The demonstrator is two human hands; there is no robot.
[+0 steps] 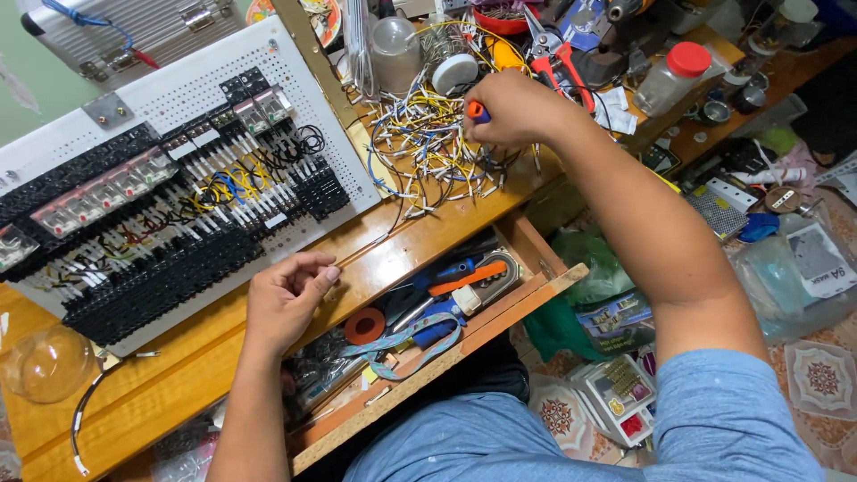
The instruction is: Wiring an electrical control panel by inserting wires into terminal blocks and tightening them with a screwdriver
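Right hand pinches an orange-blue tool over far wires; left hand curls loosely, empty — white-labelled blue packet lies far right.

- The left hand is loosely curled, knuckles up, with the thumb meeting the bent fingers.
- The left forearm rises straight from the bottom edge.
- The right hand is closed in a fist, arm stretched far forward.

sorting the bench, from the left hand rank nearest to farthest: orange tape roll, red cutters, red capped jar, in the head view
From the left hand:
1. Orange tape roll, in the open drawer just right of it.
2. Red cutters, far side of the desk.
3. Red capped jar, farther right.
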